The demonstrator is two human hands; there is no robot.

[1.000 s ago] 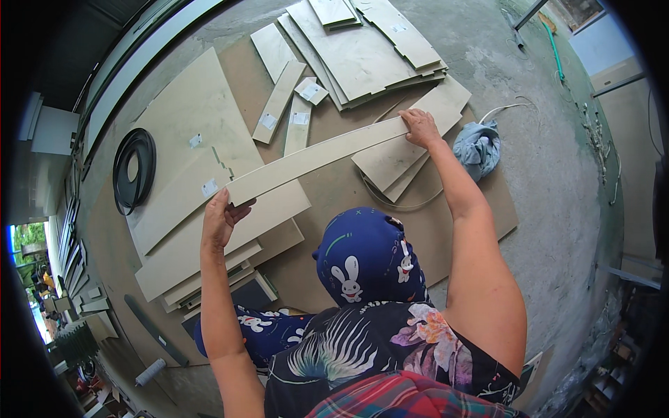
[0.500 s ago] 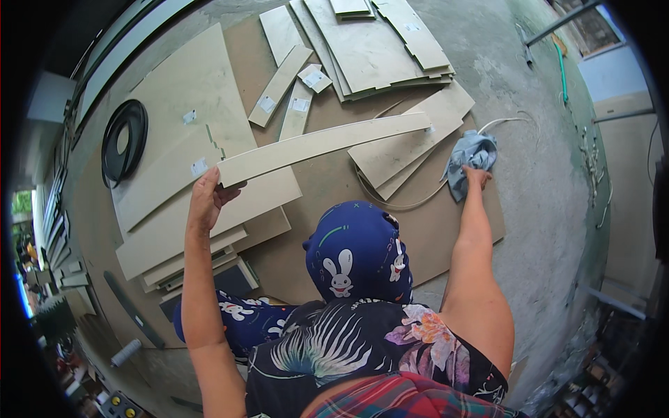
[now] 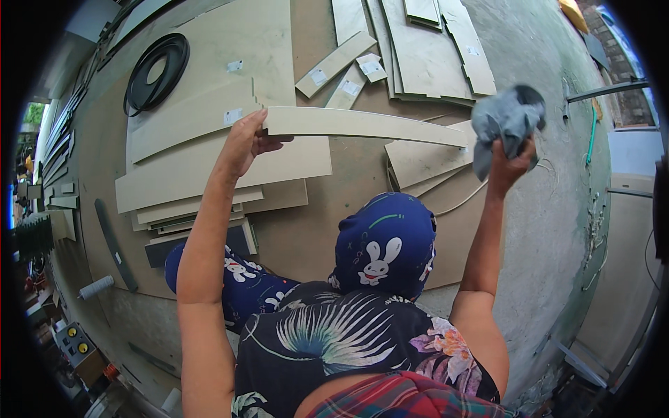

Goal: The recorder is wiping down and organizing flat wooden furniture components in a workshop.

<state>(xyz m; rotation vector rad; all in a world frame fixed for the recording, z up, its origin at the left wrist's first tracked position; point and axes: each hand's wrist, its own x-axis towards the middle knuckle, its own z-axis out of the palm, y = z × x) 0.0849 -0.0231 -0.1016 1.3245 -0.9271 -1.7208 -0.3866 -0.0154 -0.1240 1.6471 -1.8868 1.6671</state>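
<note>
A long, narrow beige panel strip (image 3: 362,124) is raised in front of me. Its left end sits between the thumb and fingers of my left hand (image 3: 245,143). The strip's far right end lies over or rests near a beige panel (image 3: 423,157); I cannot tell whether they touch. Off to the right, my right hand (image 3: 512,166) grips a bunched grey-blue cloth (image 3: 507,120), which is slightly blurred and held beside the strip's right end. Beneath the left hand lies a stack of wide beige panels (image 3: 279,164).
A coil of black edging (image 3: 159,73) rests on a large panel at upper left. Small labelled strips (image 3: 336,64) and stacked panels (image 3: 432,63) lie ahead. A dark strip (image 3: 117,244) and a white roll (image 3: 96,287) are at left. My knee (image 3: 387,244) is in the middle.
My right hand has lifted the cloth up and away from the floor covering. My left hand keeps its hold on the strip, which now looks more level. The view has shifted.
</note>
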